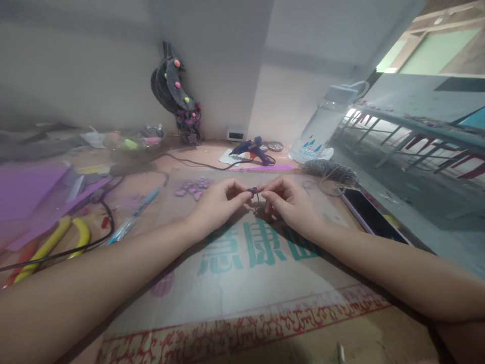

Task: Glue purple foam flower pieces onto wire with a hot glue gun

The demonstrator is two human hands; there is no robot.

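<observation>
My left hand (223,202) pinches a small dark purple piece (253,191) between thumb and forefinger, above the printed sheet. Close beside it, my right hand (290,202) has thumb and forefinger pressed together on a thin grey cord (258,200), which runs to the purple piece and curls below it. Whether the cord is fixed to the piece I cannot tell. Several small purple cutouts (193,188), some heart-shaped, lie on the sheet just beyond my left hand. A loose bundle of grey yarn (331,173) rests behind my right hand.
A blue glue gun (252,147) stands at the back, its cable crossing left. A water bottle (322,121) and phone (373,217) are on the right. To the left lie yellow-handled pliers (45,247), a pen (134,215) and purple sheets (30,187). A grey crescent ornament (170,86) hangs on the wall.
</observation>
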